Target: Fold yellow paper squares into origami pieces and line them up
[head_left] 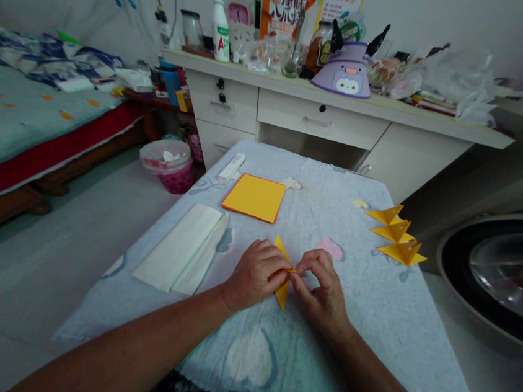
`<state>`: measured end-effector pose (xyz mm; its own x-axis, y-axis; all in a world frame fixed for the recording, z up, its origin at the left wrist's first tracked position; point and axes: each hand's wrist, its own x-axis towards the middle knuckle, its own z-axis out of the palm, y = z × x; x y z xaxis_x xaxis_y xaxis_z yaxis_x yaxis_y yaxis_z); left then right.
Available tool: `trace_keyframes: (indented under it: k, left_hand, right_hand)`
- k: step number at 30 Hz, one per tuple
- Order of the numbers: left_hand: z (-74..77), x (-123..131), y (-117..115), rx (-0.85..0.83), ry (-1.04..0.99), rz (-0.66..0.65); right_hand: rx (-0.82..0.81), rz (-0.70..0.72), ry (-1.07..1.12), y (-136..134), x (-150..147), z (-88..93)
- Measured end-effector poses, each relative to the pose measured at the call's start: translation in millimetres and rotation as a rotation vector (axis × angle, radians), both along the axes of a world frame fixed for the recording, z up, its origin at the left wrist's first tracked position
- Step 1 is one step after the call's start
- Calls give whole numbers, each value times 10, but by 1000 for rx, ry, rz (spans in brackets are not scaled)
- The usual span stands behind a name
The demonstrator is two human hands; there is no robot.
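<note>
Between my two hands is a yellow origami piece (pixel 281 294), its pointed ends sticking out above and below my left fingers. My left hand (pixel 259 272) is closed around its middle. With thumb and forefinger, my right hand (pixel 321 289) pinches a narrow tip on its right side. The middle of the piece is partly hidden by my fingers. Beyond my hands lies a stack of square yellow paper (pixel 256 196) with red edges showing beneath. Several finished-looking yellow folded figures (pixel 395 233) stand in a row at the table's right edge.
A folded pale cloth or tissue (pixel 176 246) lies left of my hands, and a small white box (pixel 231 166) sits behind it. The table (pixel 318 364) has a light blue patterned cover. Past it stands a cluttered white cabinet (pixel 289 108); a pink bin (pixel 177 178) is on the floor.
</note>
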<state>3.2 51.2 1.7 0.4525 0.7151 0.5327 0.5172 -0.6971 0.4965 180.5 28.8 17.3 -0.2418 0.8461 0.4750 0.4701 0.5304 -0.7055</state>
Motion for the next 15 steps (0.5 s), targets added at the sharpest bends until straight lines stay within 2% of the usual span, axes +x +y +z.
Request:
trace_keyframes:
  k: [6,15]
  left_hand:
    - [20,9,-8,46,-61,-22]
    - [16,-13,-20,58,32,-14]
  right_hand:
    - [-17,37,41,-14,12,45]
    - [-75,82,82,-31,30,71]
